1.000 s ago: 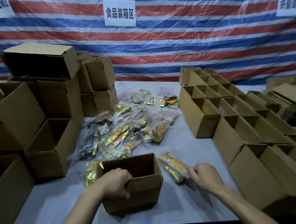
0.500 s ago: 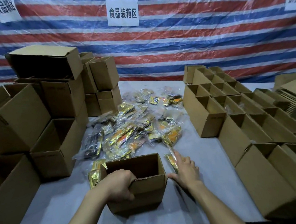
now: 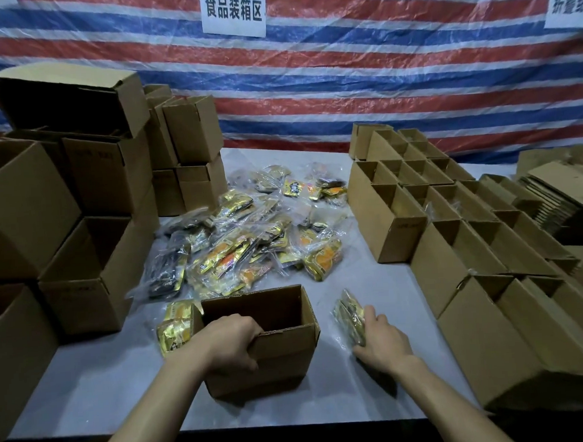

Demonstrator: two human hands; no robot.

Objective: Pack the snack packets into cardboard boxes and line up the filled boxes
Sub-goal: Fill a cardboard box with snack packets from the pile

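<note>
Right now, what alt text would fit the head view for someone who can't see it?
A person's left hand grips the near rim of an open cardboard box on a grey table while the right hand grasps a snack packet beside it. Behind lies a pile of snack packets, with stacked boxes left and rows of open boxes right.

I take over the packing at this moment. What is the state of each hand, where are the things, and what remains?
Left hand grips the near rim of the open box, upright on the table.
Right hand holds one snack packet on the table, right of that box.
Loose packets lie heaped behind the box; spare boxes stand stacked at left.
Done: rows of boxes lined up at right, contents mostly hidden.
Left: this packet into the box, then the heap.
</note>
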